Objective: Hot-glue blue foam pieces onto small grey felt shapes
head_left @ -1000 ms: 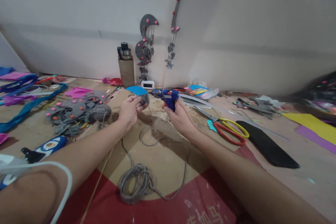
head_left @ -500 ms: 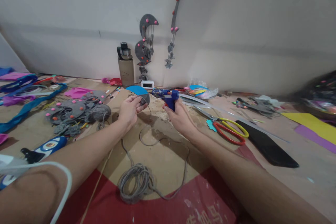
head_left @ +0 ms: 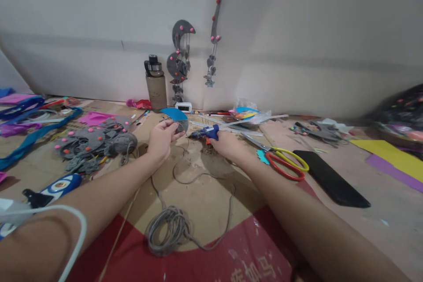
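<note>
My left hand (head_left: 161, 142) pinches a round piece (head_left: 173, 114), blue on its upper part and grey below, just left of the middle. My right hand (head_left: 228, 144) is wrapped round a blue hot glue gun (head_left: 210, 131). The gun's nozzle points left and sits close to the grey part of the round piece; whether they touch I cannot tell. Grey yarn trails over the cardboard from near the left hand to a loose coil (head_left: 167, 231) between my forearms.
Scissors (head_left: 287, 164) and a black phone-like slab (head_left: 330, 179) lie right of my right arm. A bottle (head_left: 156, 90) stands by the wall near hanging grey moon decorations (head_left: 178, 61). Grey felt pieces (head_left: 87, 136) and a yarn ball (head_left: 124, 144) lie at left.
The glue gun has come down and slightly left, its nozzle now lower beside the round piece. My left hand keeps its hold, almost unmoved. The view has shifted slightly.
</note>
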Available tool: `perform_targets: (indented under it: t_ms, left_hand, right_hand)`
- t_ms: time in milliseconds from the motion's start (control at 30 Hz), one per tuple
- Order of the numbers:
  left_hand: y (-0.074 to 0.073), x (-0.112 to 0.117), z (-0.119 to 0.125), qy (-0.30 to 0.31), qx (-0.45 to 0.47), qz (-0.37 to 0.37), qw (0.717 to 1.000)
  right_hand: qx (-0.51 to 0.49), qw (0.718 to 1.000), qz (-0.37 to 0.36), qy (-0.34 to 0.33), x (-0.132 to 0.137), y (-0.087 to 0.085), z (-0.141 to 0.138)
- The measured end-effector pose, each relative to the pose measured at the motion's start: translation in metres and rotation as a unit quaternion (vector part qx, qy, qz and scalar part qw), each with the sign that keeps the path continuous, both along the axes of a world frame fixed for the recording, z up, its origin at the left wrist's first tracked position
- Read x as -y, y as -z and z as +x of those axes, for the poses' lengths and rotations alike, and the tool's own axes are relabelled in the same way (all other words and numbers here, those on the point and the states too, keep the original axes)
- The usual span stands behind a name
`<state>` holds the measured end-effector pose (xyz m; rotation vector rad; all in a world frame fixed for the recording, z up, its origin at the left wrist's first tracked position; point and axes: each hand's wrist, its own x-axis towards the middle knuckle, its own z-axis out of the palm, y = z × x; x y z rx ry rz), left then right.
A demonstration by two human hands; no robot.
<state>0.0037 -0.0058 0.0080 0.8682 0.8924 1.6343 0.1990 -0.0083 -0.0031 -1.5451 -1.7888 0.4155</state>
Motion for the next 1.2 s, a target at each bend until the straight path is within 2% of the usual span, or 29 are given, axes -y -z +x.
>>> perform_targets:
  t_ms: [100,133,200,300,400,467,500,567,700,833,1200]
  left_hand:
    - [-0.002,0.003,0.004,-0.018,-0.017,0.005,1.000]
    - [-0.003,0.004,0.004,-0.022,-0.023,0.009,0.999]
    - [-0.003,0.007,0.005,-0.020,-0.043,0.021,0.999]
    - [-0.007,0.012,0.006,-0.009,-0.103,0.058,0.993]
    - [-0.012,0.017,0.006,-0.020,-0.189,0.113,0.975]
    - [-0.015,0.019,0.006,-0.023,-0.207,0.126,0.970]
    - [-0.016,0.020,0.007,-0.017,-0.197,0.122,0.973]
    - [-0.016,0.020,0.008,0.003,-0.159,0.103,0.982]
    - [-0.013,0.019,0.011,0.034,-0.117,0.061,0.991]
    - [-0.011,0.020,0.014,0.054,-0.114,0.037,0.991]
    - [-0.018,0.026,0.017,0.077,-0.070,-0.008,0.995]
  right_hand:
    - [0.092,0.991,0.073,0.060,0.009,-0.008,-0.002]
    - [0.082,0.990,0.101,0.055,0.013,-0.011,-0.006]
    - [0.014,0.993,0.119,0.001,0.019,-0.017,-0.018]
    - [-0.153,0.984,0.054,-0.075,0.023,-0.020,-0.045]
    - [-0.323,0.940,-0.013,-0.113,0.023,-0.018,-0.068]
    - [-0.377,0.918,-0.053,-0.113,0.022,-0.017,-0.074]
    - [-0.378,0.917,-0.062,-0.110,0.022,-0.017,-0.074]
    - [-0.339,0.934,-0.050,-0.105,0.022,-0.020,-0.069]
    - [-0.248,0.964,0.031,-0.095,0.024,-0.025,-0.052]
    - [-0.220,0.969,0.084,-0.071,0.024,-0.027,-0.044]
    - [-0.165,0.976,0.133,-0.046,0.027,-0.027,-0.039]
